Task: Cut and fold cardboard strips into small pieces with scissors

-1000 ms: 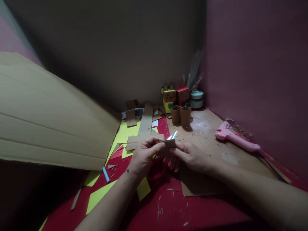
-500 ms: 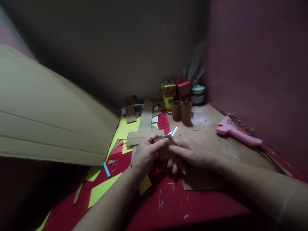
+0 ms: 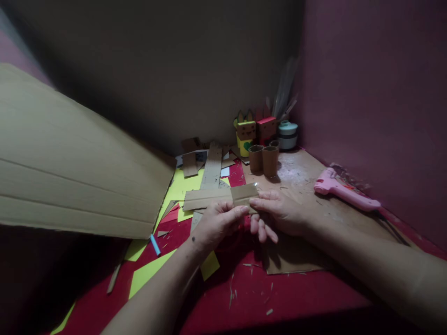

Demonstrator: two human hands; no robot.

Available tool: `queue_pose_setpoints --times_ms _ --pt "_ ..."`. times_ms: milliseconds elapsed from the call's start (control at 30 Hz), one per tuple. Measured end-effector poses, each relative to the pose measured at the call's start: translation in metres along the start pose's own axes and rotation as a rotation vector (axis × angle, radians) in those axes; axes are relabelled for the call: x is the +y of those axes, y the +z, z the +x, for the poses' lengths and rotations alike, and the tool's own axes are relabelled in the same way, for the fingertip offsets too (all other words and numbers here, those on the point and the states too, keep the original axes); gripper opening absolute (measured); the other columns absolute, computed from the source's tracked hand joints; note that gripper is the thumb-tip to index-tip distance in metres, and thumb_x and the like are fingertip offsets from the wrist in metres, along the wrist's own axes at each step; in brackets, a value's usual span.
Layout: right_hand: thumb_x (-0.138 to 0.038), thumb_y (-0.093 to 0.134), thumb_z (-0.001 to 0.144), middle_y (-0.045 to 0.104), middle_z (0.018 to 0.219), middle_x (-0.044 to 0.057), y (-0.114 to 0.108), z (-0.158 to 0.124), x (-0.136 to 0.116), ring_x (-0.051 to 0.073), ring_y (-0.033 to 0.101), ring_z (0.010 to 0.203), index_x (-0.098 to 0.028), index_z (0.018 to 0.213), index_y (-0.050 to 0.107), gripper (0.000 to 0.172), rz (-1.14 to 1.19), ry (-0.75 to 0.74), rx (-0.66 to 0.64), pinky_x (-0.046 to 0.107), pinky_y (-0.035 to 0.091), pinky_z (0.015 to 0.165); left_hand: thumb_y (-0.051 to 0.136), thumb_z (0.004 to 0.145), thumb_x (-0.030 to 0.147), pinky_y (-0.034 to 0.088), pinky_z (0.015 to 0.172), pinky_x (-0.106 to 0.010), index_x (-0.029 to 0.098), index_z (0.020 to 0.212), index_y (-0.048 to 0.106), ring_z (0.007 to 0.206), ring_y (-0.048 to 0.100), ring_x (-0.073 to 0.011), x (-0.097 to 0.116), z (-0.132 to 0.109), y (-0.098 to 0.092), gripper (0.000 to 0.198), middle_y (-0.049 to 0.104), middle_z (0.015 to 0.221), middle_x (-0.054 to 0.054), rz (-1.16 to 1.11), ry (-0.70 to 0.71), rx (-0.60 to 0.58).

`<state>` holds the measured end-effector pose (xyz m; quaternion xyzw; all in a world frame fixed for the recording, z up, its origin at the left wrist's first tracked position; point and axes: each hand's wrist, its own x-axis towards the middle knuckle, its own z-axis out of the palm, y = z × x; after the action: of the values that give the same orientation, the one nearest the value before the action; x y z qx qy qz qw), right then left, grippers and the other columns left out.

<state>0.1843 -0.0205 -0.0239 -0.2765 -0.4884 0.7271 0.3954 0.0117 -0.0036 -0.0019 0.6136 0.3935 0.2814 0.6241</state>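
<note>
A small rectangular piece of cardboard is held up between my two hands, over the middle of the table. My left hand pinches its lower left part with the thumb in front. My right hand grips its right edge between thumb and fingers, the lower fingers curled loosely below. A shiny metal tip glints at the cardboard's upper right corner; the rest of that tool is mostly hidden. A dim red curved shape, perhaps a handle, shows below my left hand.
Cardboard strips and yellow paper lie on the red tabletop. Several cardboard tubes stand before two decorated box figures. At right rests a pink glue gun. A large cardboard panel leans at left.
The small cardboard piece has turned flatter and risen slightly, showing more of its face. The metal blade seen beyond it earlier is now nearly hidden. My right hand's lower fingers have opened out somewhat.
</note>
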Motion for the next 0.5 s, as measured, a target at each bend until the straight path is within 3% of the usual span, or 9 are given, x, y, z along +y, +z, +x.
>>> queue_pose_setpoints --times_ms 133,267,433,500 --pt "-0.04 0.054 0.085 0.066 0.055 0.004 0.0 -0.0004 -0.0004 0.013 0.062 0.041 -0.012 0.079 0.056 0.029 -0.037 0.027 0.014 0.015 0.042 0.029 0.067 0.073 0.047 0.014 0.037 -0.021 0.016 0.051 0.053 0.036 0.028 -0.004 -0.0032 0.0035 -0.0035 0.04 0.042 0.042 0.005 0.017 -0.027 0.015" --pt "-0.037 0.049 0.089 0.066 0.056 0.004 0.0019 -0.0021 0.0003 0.013 0.062 0.041 -0.014 0.091 0.052 0.023 -0.055 0.074 0.007 0.015 0.044 0.031 0.07 0.072 0.041 0.02 0.041 -0.02 0.015 0.057 0.053 0.041 0.031 -0.004 -0.0042 0.0037 -0.0028 0.034 0.043 0.047 0.006 -0.072 0.046 0.071" --pt "-0.035 0.047 0.09 0.065 0.055 0.003 0.004 -0.0031 0.0006 0.013 0.062 0.041 -0.015 0.095 0.05 0.021 -0.051 0.064 0.017 0.016 0.045 0.032 0.069 0.072 0.044 0.017 0.038 -0.019 0.016 0.053 0.046 0.037 0.028 -0.0031 -0.0006 0.001 0.0034 0.041 0.037 0.042 0.008 -0.103 0.045 0.148" --pt "-0.033 0.047 0.089 0.064 0.054 0.001 0.0052 -0.0038 0.0002 0.013 0.062 0.04 -0.015 0.094 0.049 0.018 -0.071 0.081 0.017 0.017 0.045 0.032 0.07 0.071 0.045 0.018 0.036 -0.018 0.016 0.057 0.05 0.035 0.029 -0.0031 0.0008 0.0012 0.0035 0.037 0.039 0.041 0.008 -0.137 0.044 0.171"
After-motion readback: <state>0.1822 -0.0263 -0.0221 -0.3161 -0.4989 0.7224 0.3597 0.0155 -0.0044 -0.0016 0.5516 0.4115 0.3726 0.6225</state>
